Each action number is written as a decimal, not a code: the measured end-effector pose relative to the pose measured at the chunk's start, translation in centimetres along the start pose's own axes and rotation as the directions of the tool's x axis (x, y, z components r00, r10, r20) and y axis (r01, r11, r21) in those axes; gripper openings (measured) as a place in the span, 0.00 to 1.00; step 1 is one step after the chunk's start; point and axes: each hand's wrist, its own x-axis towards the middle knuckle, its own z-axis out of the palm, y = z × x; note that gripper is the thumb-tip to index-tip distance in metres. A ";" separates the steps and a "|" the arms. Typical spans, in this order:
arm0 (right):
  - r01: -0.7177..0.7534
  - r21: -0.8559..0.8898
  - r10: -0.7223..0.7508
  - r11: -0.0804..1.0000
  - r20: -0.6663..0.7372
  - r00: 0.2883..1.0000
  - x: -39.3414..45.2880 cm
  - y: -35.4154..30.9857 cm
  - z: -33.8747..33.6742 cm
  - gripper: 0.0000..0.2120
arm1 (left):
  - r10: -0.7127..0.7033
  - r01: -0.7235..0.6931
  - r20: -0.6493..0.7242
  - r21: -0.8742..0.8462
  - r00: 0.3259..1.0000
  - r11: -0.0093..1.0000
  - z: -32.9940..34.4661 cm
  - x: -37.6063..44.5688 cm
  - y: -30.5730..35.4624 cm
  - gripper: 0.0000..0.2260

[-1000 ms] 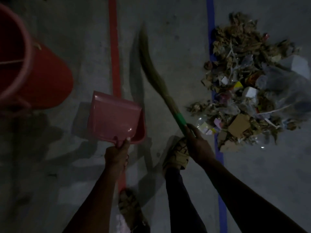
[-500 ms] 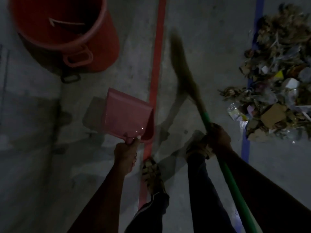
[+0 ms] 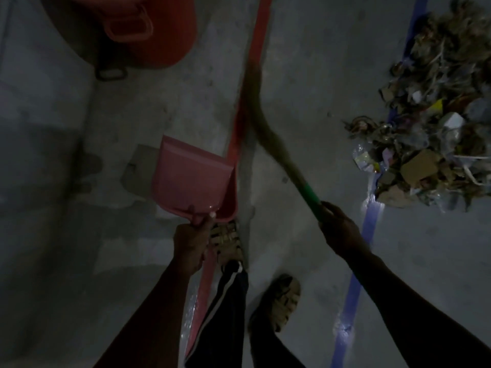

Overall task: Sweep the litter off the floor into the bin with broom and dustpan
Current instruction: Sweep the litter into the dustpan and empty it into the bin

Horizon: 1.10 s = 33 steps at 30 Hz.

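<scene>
Litter (image 3: 435, 123): one heap; one dustpan (image 3: 190, 185), one broom (image 3: 276, 144), one bin (image 3: 148, 30).

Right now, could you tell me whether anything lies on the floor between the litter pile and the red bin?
Only the tools the person holds. The pink dustpan, gripped by the left hand, and the broom, gripped by the right hand, hang between the litter pile and the red bin; otherwise the floor shows bare, apart from painted lines.
</scene>
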 end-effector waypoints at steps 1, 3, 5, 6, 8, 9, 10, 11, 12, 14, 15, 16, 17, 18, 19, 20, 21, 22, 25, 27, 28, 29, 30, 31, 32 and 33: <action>0.094 -0.020 -0.094 0.995 0.018 0.995 -1.3 0.1 0.3 0.24 | -0.013 0.013 -0.003 0.002 1.000 1.000 0.2 -0.6 -1.0 0.28; 0.109 -0.015 -0.107 0.994 0.099 0.989 -3.4 1.3 1.3 0.25 | -0.037 0.037 -0.008 -0.001 0.999 0.999 0.6 -1.8 -2.6 0.28; 0.005 -0.002 -0.005 1.000 0.109 0.994 -5.2 2.8 2.1 0.24 | -0.053 0.053 -0.021 -0.009 0.998 0.999 0.9 -2.8 -4.2 0.27; -0.073 0.024 0.071 0.997 0.085 0.994 -5.8 3.5 2.3 0.24 | -0.050 0.050 -0.030 -0.005 0.998 0.999 1.2 -3.2 -5.2 0.27; -0.201 0.068 0.197 0.977 0.054 0.979 -7.2 4.7 2.3 0.25 | -0.041 0.041 -0.043 -0.011 0.998 0.999 1.6 -3.7 -7.0 0.28; -0.235 0.069 0.235 0.969 0.016 0.972 -7.7 5.0 2.3 0.26 | -0.042 0.042 -0.053 -0.006 0.998 0.999 1.8 -4.0 -7.6 0.29; -0.245 0.062 0.248 0.968 -0.040 0.968 -8.1 5.2 2.2 0.26 | -0.041 0.042 -0.062 0.008 0.997 0.999 1.9 -4.2 -8.2 0.29; -0.237 0.053 0.241 0.970 -0.086 0.967 -8.5 5.3 2.0 0.25 | -0.049 0.051 -0.067 0.025 0.997 0.998 2.1 -4.6 -8.7 0.30; -0.205 0.041 0.208 0.978 -0.123 0.970 -8.7 5.6 1.9 0.25 | -0.054 0.057 -0.070 0.034 0.996 0.998 2.2 -4.6 -9.5 0.31; -0.098 -0.016 0.094 0.995 -0.166 0.982 -8.8 6.1 1.7 0.25 | -0.055 0.056 -0.082 0.010 0.995 0.998 2.5 -4.3 -11.0 0.36; -0.056 -0.024 0.051 0.998 -0.178 0.983 -8.8 6.0 1.7 0.25 | -0.057 0.055 -0.085 -0.018 0.995 0.998 2.7 -4.0 -11.7 0.38; -0.013 -0.032 0.006 0.999 -0.193 0.981 -8.6 6.1 1.8 0.25 | -0.059 0.055 -0.092 -0.044 0.994 0.998 2.8 -4.0 -12.3 0.38; 0.031 -0.045 -0.040 0.998 -0.208 0.977 -8.4 5.9 2.0 0.25 | -0.064 0.058 -0.091 -0.062 0.994 0.996 2.9 -4.4 -12.3 0.38; 0.077 -0.041 -0.084 0.996 -0.216 0.973 -8.0 5.6 2.1 0.24 | -0.063 0.056 -0.088 -0.083 0.994 0.995 2.8 -4.8 -12.3 0.37; 0.131 -0.036 -0.136 0.991 -0.210 0.968 -7.7 5.0 2.3 0.23 | -0.068 0.058 -0.092 -0.101 0.993 0.993 2.6 -5.0 -12.4 0.36; 0.193 -0.034 -0.196 0.981 -0.193 0.961 -7.4 4.4 2.6 0.23 | -0.073 0.061 -0.095 -0.122 0.993 0.991 2.5 -5.1 -12.5 0.35; 0.256 -0.039 -0.259 0.966 -0.169 0.951 -6.9 3.6 3.0 0.22 | -0.081 0.065 -0.107 -0.144 0.991 0.987 2.2 -5.3 -12.4 0.34; 0.311 -0.046 -0.315 0.949 -0.138 0.939 -6.5 2.7 3.4 0.22 | -0.096 0.077 -0.115 -0.163 0.989 0.984 1.9 -5.3 -12.5 0.33; 0.437 -0.068 -0.439 0.897 -0.008 0.899 -4.9 -0.3 4.8 0.22 | -0.141 0.098 -0.150 -0.265 0.978 0.959 1.1 -5.3 -12.3 0.27; 0.497 -0.073 -0.490 0.865 0.095 0.867 -3.4 -2.8 6.1 0.22 | -0.163 0.111 -0.144 -0.314 0.976 0.943 0.3 -4.7 -12.7 0.25; 0.511 -0.076 -0.497 0.856 0.147 0.855 -2.6 -4.1 6.9 0.23 | -0.172 0.119 -0.137 -0.327 0.976 0.937 -0.2 -4.6 -13.0 0.25; 0.510 -0.080 -0.488 0.856 0.194 0.851 -1.8 -5.5 7.5 0.24 | -0.180 0.123 -0.142 -0.340 0.973 0.933 -0.7 -4.4 -13.3 0.26; 0.490 -0.085 -0.459 0.868 0.240 0.855 -1.1 -6.8 8.0 0.24 | -0.187 0.127 -0.142 -0.351 0.972 0.928 -1.2 -4.2 -13.6 0.26; 0.461 -0.100 -0.418 0.882 0.288 0.862 -0.5 -8.0 8.5 0.24 | -0.194 0.133 -0.135 -0.368 0.972 0.920 -1.7 -4.0 -13.9 0.26; 0.429 -0.120 -0.373 0.896 0.322 0.870 0.0 -8.8 8.9 0.25 | -0.205 0.143 -0.128 -0.383 0.970 0.913 -2.2 -3.8 -14.0 0.26; 0.394 -0.137 -0.332 0.909 0.335 0.882 0.5 -9.4 9.1 0.25 | -0.212 0.149 -0.123 -0.392 0.970 0.908 -2.8 -3.7 -14.2 0.26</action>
